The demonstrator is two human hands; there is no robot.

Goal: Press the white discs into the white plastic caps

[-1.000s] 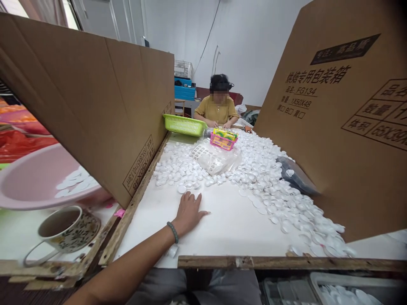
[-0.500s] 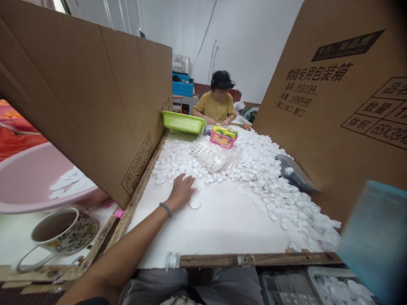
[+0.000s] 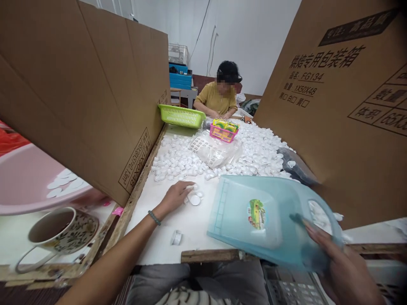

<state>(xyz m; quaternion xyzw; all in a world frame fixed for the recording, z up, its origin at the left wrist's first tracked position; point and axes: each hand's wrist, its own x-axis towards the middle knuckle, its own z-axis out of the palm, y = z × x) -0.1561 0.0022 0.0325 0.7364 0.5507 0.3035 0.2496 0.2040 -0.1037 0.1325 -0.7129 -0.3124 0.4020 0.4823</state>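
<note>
My left hand [image 3: 174, 197] is low over the white tabletop [image 3: 149, 237], its fingers stretched and curved beside a few small white round caps [image 3: 195, 200]. It touches or nearly touches them and does not appear to grip any. My right hand [image 3: 345, 264], blurred by motion, grips a translucent light-blue plastic board [image 3: 229, 216] at its cut-out handle end. A coloured sticker marks the board's middle. Tilted over the right of the table, the board hides part of the caps beneath. One white cap [image 3: 176, 237] stands on its side near the front edge.
Heaped white caps [image 3: 257, 154] cover the far table, around a plastic bag [image 3: 213, 150] and pink basket [image 3: 222, 134]. Behind are a green basket [image 3: 181, 116] and a seated person [image 3: 211, 97]. Cardboard walls [image 3: 104, 93] flank the table. A mug [image 3: 84, 233] and pink basin [image 3: 19, 186] stand left.
The blue board has swung in from the right edge over the table, with my right hand now visible on it. My left hand has drawn slightly back and left; several caps are now clustered beside its fingers.
</note>
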